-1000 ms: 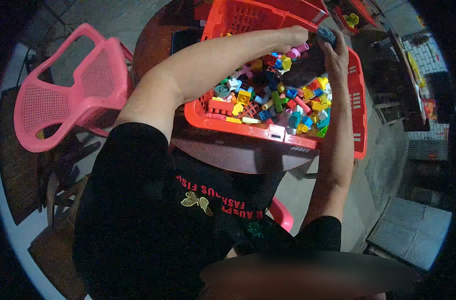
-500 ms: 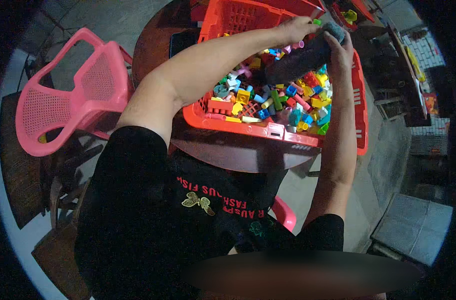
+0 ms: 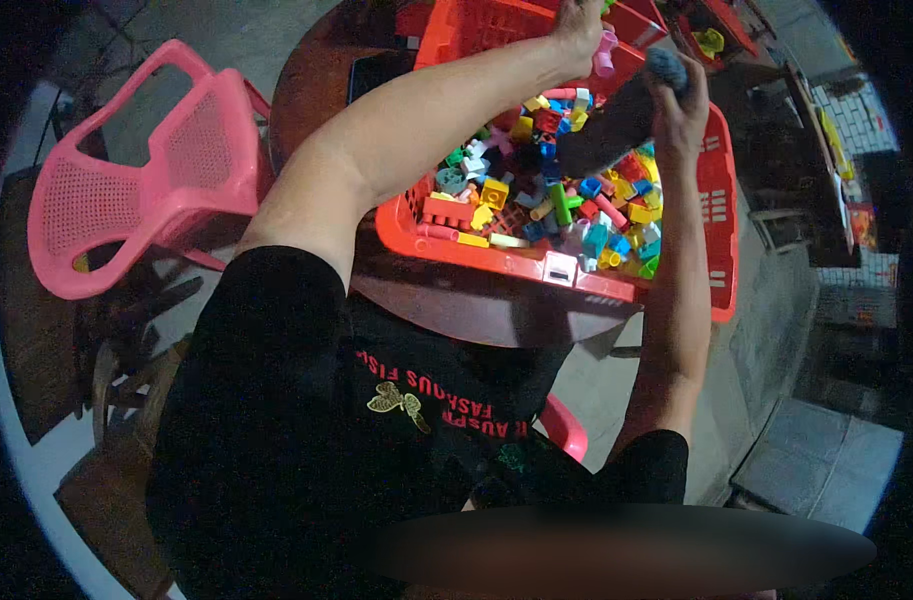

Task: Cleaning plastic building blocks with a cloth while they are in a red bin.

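Observation:
At the far side of the red plastic basket [image 3: 476, 257], my left hand [image 3: 579, 32] is closed, with a bit of a green toy piece [image 3: 607, 7] showing by its fingers. A pink tube-shaped piece [image 3: 604, 54] sits right beside that hand; whether it is gripped too, I cannot tell. My right hand [image 3: 682, 108] is wrapped round a dark, fuzzy, cloth-like thing [image 3: 611, 128] with a grey-blue end, which slants down over the basket. Below lie many colourful toy building blocks [image 3: 494, 193] in mixed shapes, partly hidden by the dark thing.
The basket stands on a round dark table [image 3: 436, 305]. To the left is a pink plastic armchair [image 3: 201, 150]. A dark flat object [image 3: 376, 72] lies behind my left forearm. At the far right back, another red container [image 3: 731, 30] holds a yellow piece.
My left hand has moved up and left, away from the right hand, with the green piece. The pink tube now shows higher up. My right hand and the dark thing have shifted slightly.

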Motion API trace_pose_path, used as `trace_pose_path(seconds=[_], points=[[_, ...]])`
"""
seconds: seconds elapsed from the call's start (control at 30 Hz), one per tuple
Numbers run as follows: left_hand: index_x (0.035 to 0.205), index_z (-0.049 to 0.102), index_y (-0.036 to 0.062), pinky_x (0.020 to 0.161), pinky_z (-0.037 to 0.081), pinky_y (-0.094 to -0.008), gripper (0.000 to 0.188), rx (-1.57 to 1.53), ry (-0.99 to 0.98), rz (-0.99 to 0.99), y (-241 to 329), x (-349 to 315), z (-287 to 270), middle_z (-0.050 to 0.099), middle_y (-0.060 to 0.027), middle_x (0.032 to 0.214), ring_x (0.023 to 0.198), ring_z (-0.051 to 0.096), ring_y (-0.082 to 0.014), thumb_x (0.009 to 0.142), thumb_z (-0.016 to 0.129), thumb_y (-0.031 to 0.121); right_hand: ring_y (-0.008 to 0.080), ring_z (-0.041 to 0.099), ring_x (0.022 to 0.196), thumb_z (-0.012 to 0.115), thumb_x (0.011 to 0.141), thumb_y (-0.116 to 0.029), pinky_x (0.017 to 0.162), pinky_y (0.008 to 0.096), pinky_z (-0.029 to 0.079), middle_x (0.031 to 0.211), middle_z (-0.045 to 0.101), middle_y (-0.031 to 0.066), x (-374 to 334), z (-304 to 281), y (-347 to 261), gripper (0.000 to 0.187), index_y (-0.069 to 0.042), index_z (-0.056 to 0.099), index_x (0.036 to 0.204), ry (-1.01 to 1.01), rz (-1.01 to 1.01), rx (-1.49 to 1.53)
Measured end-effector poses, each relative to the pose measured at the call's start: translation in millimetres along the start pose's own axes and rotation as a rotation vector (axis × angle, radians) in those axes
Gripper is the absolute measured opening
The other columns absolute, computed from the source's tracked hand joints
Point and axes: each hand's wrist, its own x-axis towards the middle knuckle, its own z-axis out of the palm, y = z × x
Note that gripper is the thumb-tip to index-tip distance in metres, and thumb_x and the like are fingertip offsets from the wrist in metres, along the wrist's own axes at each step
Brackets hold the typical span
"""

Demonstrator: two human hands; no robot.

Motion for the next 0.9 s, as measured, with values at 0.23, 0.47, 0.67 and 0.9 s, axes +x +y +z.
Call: trace_pose_path(seconds=[0.23,0.47,0.67,0.9], points=[[0.087,0.051,0.0043,0.056,0.048,-0.04,0.028,-0.348,0.012,0.084,-41.5,11.8,13.0,0.054,-0.0124,0.071,0.063,0.057,-0.023,0.081,0.047,0.031,0.0193,0.058,0.083,0.06,0.074,-0.004,0.075,0.0292,0.046,0.092,0.058,0.0091,0.0,17.4,-17.9,0.031,-0.005,0.053,0.104,-0.228,-0.165,-0.321],[0.108,0.038,0.002,0.076,0.043,-0.0411,0.04,-0.136,-0.035,0.065,-74.2,6.8,26.4,0.05,-0.0169,0.101,0.091,0.052,-0.0247,0.083,0.046,0.032,0.013,0.057,0.072,0.061,0.075,-0.008,0.064,0.0264,0.047,0.084,0.059,0.0052,2.0,-2.6,11.3,0.026,-0.002,0.054,0.099,0.013,0.336,0.063],[0.11,0.041,0.0009,0.073,0.044,-0.0421,0.046,0.43,-0.109,0.465,-86.0,10.3,0.8,0.056,-0.0218,0.089,0.088,0.057,-0.0345,0.085,0.045,0.039,0.0156,0.058,0.07,0.059,0.076,-0.009,0.063,0.0288,0.047,0.082,0.059,0.0058,5.2,2.9,14.0,0.023,-0.002,0.054,0.098,0.008,0.721,0.434],[0.103,0.05,0.0055,0.053,0.045,-0.0306,0.036,0.267,-0.284,0.324,-10.2,-23.8,12.9,0.051,-0.0071,0.076,0.053,0.051,-0.0174,0.088,0.048,0.038,0.0267,0.06,0.081,0.059,0.077,-0.012,0.07,0.0365,0.047,0.084,0.059,0.0119,-6.3,-31.1,26.3,0.026,-0.007,0.054,0.102,-0.133,0.205,-0.498]])
